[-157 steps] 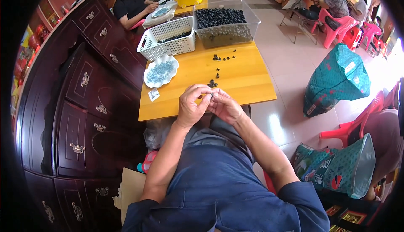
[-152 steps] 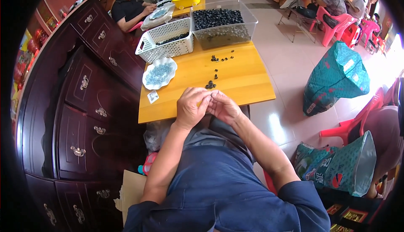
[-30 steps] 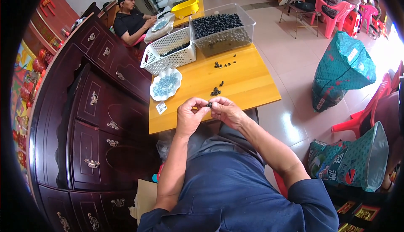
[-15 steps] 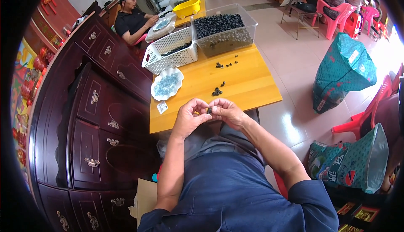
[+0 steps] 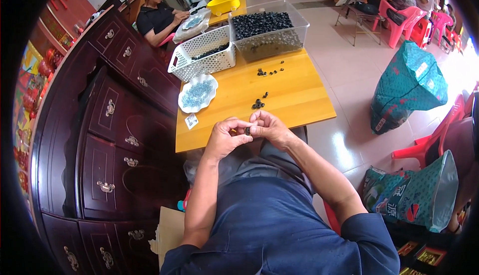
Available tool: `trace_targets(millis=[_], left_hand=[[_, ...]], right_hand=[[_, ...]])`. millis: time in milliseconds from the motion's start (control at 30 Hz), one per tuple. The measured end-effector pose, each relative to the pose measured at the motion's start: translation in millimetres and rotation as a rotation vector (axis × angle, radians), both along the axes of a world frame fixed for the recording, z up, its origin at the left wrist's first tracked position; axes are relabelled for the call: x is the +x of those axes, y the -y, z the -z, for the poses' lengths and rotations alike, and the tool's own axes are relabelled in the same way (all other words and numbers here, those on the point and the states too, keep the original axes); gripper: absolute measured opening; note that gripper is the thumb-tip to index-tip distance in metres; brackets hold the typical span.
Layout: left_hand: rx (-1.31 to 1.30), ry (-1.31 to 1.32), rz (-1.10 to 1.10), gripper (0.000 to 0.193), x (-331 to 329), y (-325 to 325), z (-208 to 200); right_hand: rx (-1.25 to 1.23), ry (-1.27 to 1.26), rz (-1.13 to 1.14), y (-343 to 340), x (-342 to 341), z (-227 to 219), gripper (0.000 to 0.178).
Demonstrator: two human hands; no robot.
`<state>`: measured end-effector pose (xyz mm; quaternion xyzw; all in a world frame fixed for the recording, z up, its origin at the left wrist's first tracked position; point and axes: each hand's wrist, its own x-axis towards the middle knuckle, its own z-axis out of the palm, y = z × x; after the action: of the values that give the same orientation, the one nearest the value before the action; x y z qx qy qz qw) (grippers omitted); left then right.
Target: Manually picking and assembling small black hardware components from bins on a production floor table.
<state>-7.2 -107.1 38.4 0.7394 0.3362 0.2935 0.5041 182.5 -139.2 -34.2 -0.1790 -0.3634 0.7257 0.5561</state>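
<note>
Both hands meet over the near edge of the wooden table (image 5: 227, 125). My left hand (image 5: 223, 139) and my right hand (image 5: 272, 129) pinch one small dark round piece (image 5: 247, 131) between thumbs and fingertips. Its exact kind is too small to make out, and the fingers partly cover it. Just beyond them lies a small cluster of black pieces (image 5: 258, 104), with a second scattered group (image 5: 262, 72) farther off. To the left sits a white scalloped plate (image 5: 211, 99) heaped with thin pale-blue bits (image 5: 197, 95), with a small white card (image 5: 191, 121) beside it.
A clear bin (image 5: 272, 48) full of black pieces and a white perforated basket (image 5: 209, 64) stand at the table's far side. A dark wooden cabinet (image 5: 107, 140) runs along the left. Teal bags (image 5: 406, 88) stand on the right floor. A co-worker (image 5: 159, 15) sits beyond the basket.
The view has shifted slightly. Both hands stay together at the table edge, still holding the small dark piece, which now shows a little turned between the fingers.
</note>
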Motion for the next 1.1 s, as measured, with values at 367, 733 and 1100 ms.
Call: trace_targets(millis=[367,733,1100], left_hand=[[0.055,0.03,-0.038,0.027,1,5,4],[0.146,0.044,-0.054,0.022,4,4,9],[-0.064,0.135,0.004,0.021,0,3,25]], right_hand=[[0.016,0.053,0.037,0,-3,2,0.026],[0.027,0.073,0.035,-3,0,9,0.025],[-0.043,0.037,0.003,1,-3,7,0.025]])
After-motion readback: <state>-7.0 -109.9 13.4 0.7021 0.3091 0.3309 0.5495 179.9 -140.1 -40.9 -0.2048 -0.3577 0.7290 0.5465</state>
